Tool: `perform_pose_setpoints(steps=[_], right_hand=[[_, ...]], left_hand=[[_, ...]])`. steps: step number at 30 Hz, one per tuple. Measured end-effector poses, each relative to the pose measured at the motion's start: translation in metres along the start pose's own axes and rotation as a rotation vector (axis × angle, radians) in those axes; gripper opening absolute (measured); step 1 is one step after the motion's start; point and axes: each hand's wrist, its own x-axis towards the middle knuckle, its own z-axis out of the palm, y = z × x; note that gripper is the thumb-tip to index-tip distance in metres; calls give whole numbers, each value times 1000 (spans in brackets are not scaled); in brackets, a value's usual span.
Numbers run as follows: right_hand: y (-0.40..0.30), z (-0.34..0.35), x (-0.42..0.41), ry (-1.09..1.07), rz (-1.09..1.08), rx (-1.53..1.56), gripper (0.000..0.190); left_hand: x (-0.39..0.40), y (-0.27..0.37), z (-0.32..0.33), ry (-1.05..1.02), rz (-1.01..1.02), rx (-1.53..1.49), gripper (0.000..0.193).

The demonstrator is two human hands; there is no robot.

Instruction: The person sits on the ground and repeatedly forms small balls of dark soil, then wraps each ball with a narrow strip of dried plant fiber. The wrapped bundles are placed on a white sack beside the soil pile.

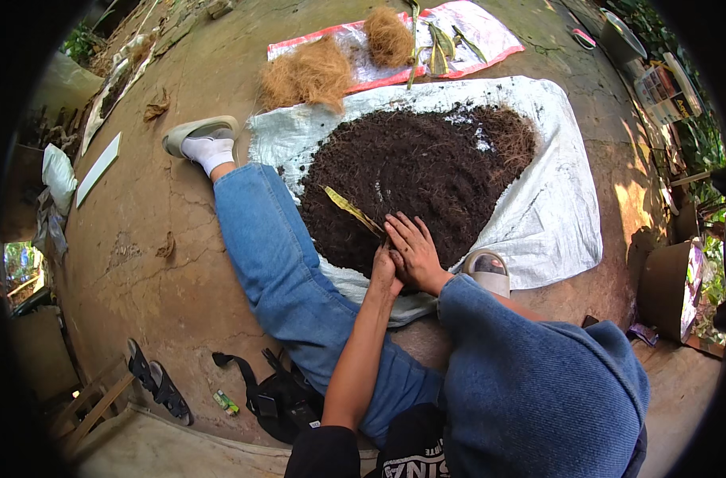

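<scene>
A yellow-edged snake plant leaf slants over the dark soil, its lower end running in between my hands. My left hand closes around that end, with the fingers partly covered. Against it presses my right hand, soil on its fingers, which lie nearly straight and close together. Whatever sits between the palms is hidden. Fibres are mixed through the soil heap, which spreads on a white woven sack between my legs.
Beyond the sack, a red-edged woven sheet bears coconut fibre clumps and more snake plant leaves. A black bag and sandals lie at lower left. Along the right edge stand a bucket and a box.
</scene>
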Motion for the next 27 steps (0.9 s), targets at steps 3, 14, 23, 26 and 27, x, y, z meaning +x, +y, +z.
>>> perform_pose_setpoints(steps=[3, 14, 23, 26, 27], right_hand=[[-1, -2, 4, -57, 69, 141, 61], [-5, 0, 2, -98, 126, 56, 56], [5, -4, 2, 0, 221, 341, 49], [2, 5, -2, -21, 198, 214, 50], [3, 7, -3, -11, 180, 191, 50]], left_hand=[[3, -2, -5, -34, 43, 15, 44], [-12, 3, 21, 4, 62, -30, 56], [-5, 18, 17, 167, -10, -71, 42], [-7, 8, 17, 136, 65, -12, 51], [-6, 6, 16, 130, 80, 12, 50]])
